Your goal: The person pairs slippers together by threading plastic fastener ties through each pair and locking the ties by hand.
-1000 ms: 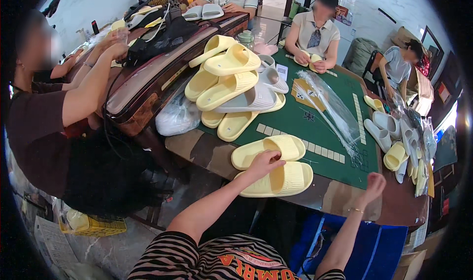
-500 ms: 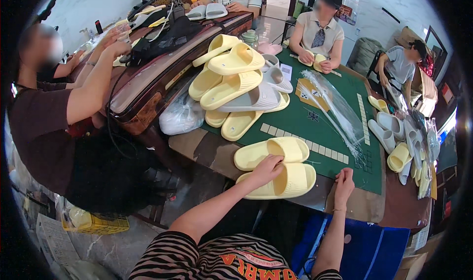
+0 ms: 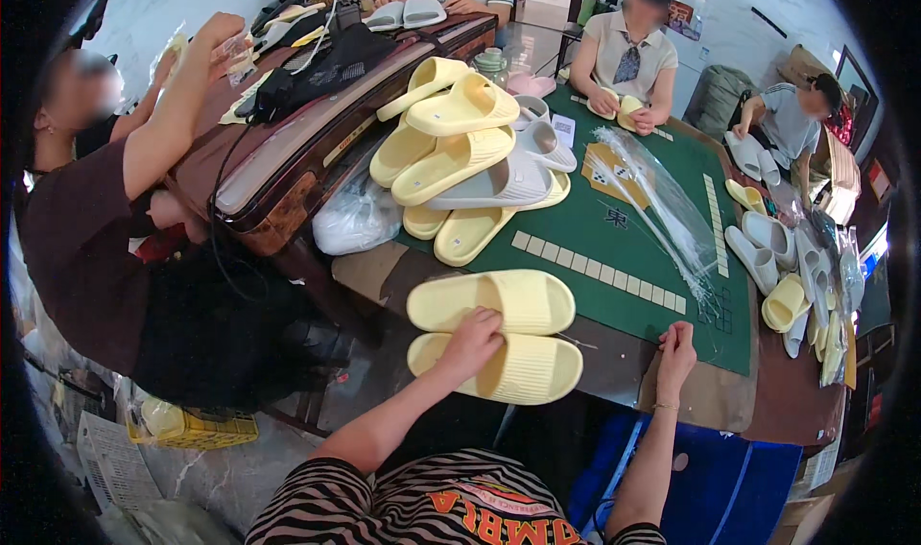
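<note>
My left hand (image 3: pixel 468 343) is closed on a pair of pale yellow slippers (image 3: pixel 526 367), gripping where their inner sides meet. They lie side by side over the table's near edge, toes to the right. A thin pale strip sticks out between them on the right. Farther right, my right hand (image 3: pixel 677 353) rests at the edge of the green mat (image 3: pixel 614 300) with its fingers curled in; whether anything is inside them is hidden. Beyond the held pair rises a pile of yellow slippers (image 3: pixel 460 166) mixed with grey slippers (image 3: pixel 494 185).
On the mat lie a row of pale tiles (image 3: pixel 600 272) and a clear bag of long white strips (image 3: pixel 662 219). More grey slippers (image 3: pixel 753 257) and packed pairs crowd the right side. A white plastic bag (image 3: pixel 355 219) sits left of the pile. Other people work around the tables.
My left hand has moved left and slightly toward me, carrying the slippers off the mat's edge. My right hand stays almost where it was. The person at left has raised an arm.
</note>
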`<state>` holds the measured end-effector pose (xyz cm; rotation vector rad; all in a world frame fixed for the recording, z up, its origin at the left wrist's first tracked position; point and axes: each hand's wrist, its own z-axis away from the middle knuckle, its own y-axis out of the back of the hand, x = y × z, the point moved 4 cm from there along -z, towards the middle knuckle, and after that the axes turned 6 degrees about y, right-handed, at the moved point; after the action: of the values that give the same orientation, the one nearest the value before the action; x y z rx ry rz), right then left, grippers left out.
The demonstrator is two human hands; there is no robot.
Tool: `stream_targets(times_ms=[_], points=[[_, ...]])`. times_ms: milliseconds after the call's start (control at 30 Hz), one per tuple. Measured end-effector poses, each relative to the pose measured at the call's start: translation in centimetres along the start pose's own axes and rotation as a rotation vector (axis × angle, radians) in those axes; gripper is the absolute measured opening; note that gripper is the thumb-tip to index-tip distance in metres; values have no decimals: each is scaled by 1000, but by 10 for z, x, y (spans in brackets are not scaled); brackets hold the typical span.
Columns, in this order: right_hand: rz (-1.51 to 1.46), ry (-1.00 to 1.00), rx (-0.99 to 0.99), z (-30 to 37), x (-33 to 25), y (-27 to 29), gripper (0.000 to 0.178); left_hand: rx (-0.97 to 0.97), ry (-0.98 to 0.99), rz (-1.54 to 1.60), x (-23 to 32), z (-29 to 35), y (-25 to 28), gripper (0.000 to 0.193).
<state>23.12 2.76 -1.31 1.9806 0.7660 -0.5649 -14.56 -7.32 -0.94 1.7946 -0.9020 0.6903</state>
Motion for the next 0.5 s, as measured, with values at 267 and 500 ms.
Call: stream_targets(times_ms=[267, 500], points=[[-13, 10, -8, -1, 1, 1, 9, 77, -13, -151, -26, -17, 87, 18], [-11, -20, -16, 0, 1, 1, 9, 30, 123, -181, -76, -61, 112, 19]])
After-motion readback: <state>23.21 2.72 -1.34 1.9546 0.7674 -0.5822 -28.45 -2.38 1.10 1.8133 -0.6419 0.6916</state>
